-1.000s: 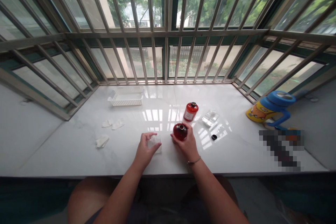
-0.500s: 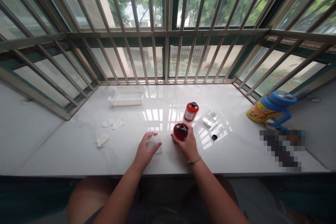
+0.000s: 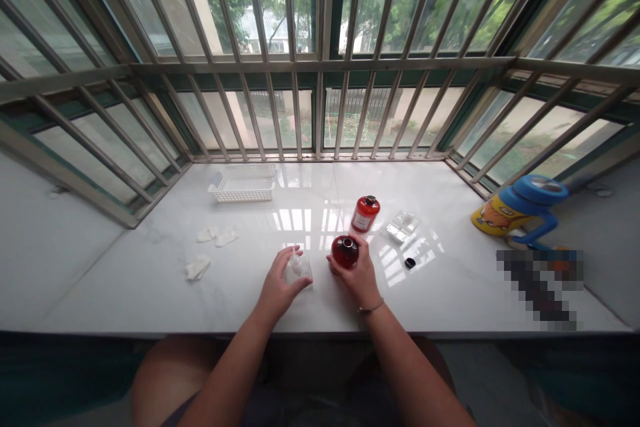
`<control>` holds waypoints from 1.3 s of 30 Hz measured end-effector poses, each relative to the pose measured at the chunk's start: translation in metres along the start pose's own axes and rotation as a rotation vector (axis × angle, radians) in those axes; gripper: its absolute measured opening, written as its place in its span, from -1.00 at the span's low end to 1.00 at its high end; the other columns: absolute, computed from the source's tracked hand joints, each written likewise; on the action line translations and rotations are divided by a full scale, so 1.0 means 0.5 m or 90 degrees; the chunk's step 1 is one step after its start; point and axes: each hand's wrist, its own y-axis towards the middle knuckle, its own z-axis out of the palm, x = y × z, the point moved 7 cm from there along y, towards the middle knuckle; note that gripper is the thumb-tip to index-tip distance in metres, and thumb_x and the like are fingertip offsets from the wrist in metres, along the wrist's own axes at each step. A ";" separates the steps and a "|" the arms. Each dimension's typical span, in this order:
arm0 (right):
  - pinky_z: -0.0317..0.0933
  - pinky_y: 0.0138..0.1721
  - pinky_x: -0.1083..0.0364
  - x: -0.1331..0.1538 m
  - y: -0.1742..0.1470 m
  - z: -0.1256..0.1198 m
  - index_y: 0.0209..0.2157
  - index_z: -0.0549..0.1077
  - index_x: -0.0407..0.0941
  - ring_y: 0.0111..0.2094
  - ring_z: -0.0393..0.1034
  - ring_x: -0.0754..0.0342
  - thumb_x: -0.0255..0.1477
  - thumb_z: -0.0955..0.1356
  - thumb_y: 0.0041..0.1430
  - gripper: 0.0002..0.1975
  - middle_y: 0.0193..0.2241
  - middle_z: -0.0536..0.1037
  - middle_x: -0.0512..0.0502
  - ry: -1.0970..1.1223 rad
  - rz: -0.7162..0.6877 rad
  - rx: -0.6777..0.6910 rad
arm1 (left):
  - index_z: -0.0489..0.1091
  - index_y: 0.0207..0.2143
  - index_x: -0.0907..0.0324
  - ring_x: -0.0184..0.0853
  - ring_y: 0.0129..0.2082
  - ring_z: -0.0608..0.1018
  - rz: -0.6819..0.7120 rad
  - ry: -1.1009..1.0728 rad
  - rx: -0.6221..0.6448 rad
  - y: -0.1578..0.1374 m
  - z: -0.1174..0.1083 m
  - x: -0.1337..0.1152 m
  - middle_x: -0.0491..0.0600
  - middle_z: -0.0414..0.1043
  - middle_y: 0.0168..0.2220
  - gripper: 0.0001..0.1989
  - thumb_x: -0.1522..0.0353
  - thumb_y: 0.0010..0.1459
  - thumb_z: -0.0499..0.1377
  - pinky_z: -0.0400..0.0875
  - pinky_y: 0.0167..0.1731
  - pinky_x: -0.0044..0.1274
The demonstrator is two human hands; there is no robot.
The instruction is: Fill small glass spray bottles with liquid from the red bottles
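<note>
Fingers and thumb of my left hand (image 3: 281, 283) curve around a small clear square container (image 3: 299, 269) with something whitish in it. It is on or just above the white counter. My right hand (image 3: 357, 270) is wrapped around a dark red round bottle (image 3: 345, 251), held upright with its neck uncapped. Just behind that bottle stands a second, brighter red bottle (image 3: 366, 215) with a black top and a pale label. A small black cap (image 3: 410, 263) lies to the right of my right hand. Farther back, a clear plastic box (image 3: 402, 226) rests on the counter.
Crumpled white tissues (image 3: 198, 267) lie to the left. Near the window bars sits a white perforated basket (image 3: 243, 195). A blue and yellow handled flask (image 3: 520, 207) is at the right, beside a blurred-out dark object (image 3: 540, 290). The counter's front edge (image 3: 320, 332) runs under my forearms.
My left fingers have loosened and shifted around the clear container, so more of it shows. My right hand keeps its grip on the dark red bottle.
</note>
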 end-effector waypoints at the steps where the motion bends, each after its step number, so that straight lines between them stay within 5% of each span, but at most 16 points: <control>1: 0.41 0.22 -0.27 0.001 0.000 0.000 0.28 0.28 -0.01 0.15 0.47 -0.22 -0.11 0.57 0.17 -0.24 0.15 0.48 -0.26 0.000 -0.001 -0.001 | 0.53 0.12 0.06 0.06 0.37 0.43 0.010 -0.004 0.005 0.001 -0.004 -0.005 0.17 0.43 0.30 -0.48 0.11 0.15 0.45 0.28 0.38 -0.11; 8: 0.40 0.22 -0.30 0.000 0.001 0.000 0.28 0.28 -0.01 0.16 0.47 -0.23 -0.11 0.56 0.17 -0.24 0.17 0.47 -0.27 0.000 -0.002 0.000 | 0.66 -0.13 0.01 -0.03 0.24 0.56 0.031 0.048 -0.009 0.013 -0.031 -0.042 0.09 0.52 0.21 -0.78 0.11 0.30 0.34 0.40 0.32 -0.16; 13: 0.40 0.22 -0.29 -0.001 0.001 -0.001 0.28 0.28 -0.01 0.15 0.47 -0.23 -0.10 0.57 0.16 -0.24 0.16 0.47 -0.27 0.001 0.001 -0.002 | 0.68 -0.15 0.02 -0.01 0.10 0.64 0.012 0.045 -0.070 0.020 -0.054 -0.057 0.08 0.65 0.02 -0.74 0.09 0.22 0.41 0.47 0.25 -0.12; 21: 0.39 0.24 -0.29 0.000 0.000 0.000 0.28 0.29 -0.02 0.17 0.46 -0.23 -0.11 0.56 0.17 -0.24 0.18 0.47 -0.27 0.003 -0.003 -0.004 | 0.63 -0.08 0.15 -0.06 -0.06 0.72 -0.097 -0.165 -0.178 0.024 -0.097 -0.067 0.11 0.71 -0.04 -0.59 0.05 0.19 0.43 0.62 0.06 -0.18; 29: 0.40 0.23 -0.29 -0.001 0.001 0.000 0.28 0.29 -0.01 0.17 0.47 -0.23 -0.11 0.57 0.16 -0.24 0.17 0.47 -0.28 0.004 -0.005 -0.006 | 0.64 -0.11 0.12 -0.02 0.01 0.71 -0.094 -0.119 -0.163 0.017 -0.102 -0.078 0.12 0.71 -0.03 -0.61 0.04 0.18 0.43 0.60 0.12 -0.13; 34: 0.40 0.24 -0.29 -0.001 -0.001 0.000 0.29 0.28 -0.02 0.16 0.46 -0.22 -0.11 0.57 0.17 -0.24 0.17 0.47 -0.27 0.001 -0.008 -0.006 | 0.61 -0.12 0.07 -0.01 0.09 0.68 -0.010 -0.003 -0.203 0.001 -0.123 -0.103 0.07 0.69 0.00 -0.68 0.08 0.22 0.42 0.50 0.24 -0.13; 39: 0.41 0.22 -0.28 0.001 0.000 -0.002 0.28 0.29 -0.01 0.16 0.47 -0.23 -0.11 0.57 0.17 -0.24 0.17 0.47 -0.27 0.005 -0.005 -0.007 | 0.56 0.01 0.02 -0.05 0.11 0.64 0.142 0.171 -0.284 0.013 -0.192 -0.125 0.03 0.66 0.04 -0.68 0.13 0.27 0.40 0.45 0.25 -0.19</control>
